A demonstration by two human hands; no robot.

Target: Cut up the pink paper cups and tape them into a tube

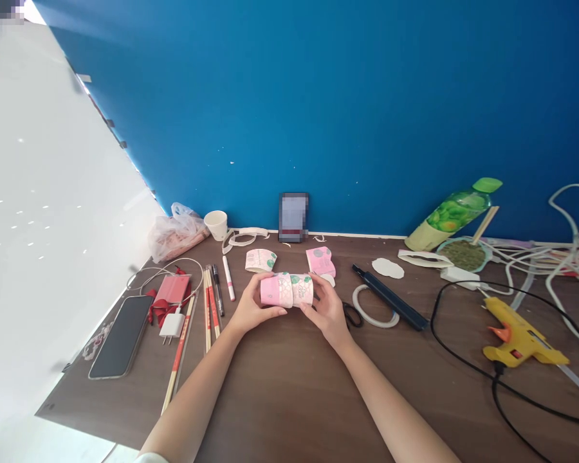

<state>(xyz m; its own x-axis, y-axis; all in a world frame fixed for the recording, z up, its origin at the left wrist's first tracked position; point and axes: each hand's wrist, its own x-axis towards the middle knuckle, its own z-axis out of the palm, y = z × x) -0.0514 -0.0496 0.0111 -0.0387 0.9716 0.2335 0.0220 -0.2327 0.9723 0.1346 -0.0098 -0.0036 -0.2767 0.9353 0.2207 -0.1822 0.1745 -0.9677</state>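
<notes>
Paper cup pieces: We have these [282,290] lying sideways between our hands, over the middle of the table [289,392]; two sections meet at one seam, but we cannot tell if they are glued.
Left hand: Its fingers [253,305] are narrow, holding the pink end, with the thumb along the lower side.
Right hand: Its fingers [330,315] hold the whiter end, also narrow, thumb below.
Handling: We judge the pieces light, rather stiff, a little smooth, and easy to crush; we should hold them gently at both outer ends, without squeezing the seam.
Paper count: One patterned scrap [259,260], one pink scrap [321,262], one white cup [215,226], one wavy white disc [388,268].
Tool count: One yellow glue gun [521,337], one pink-white marker [228,278].
Other count: One green bottle [451,215], one flat phone [120,337]; several chopsticks [177,370], partly hidden, so we give no number.
</notes>
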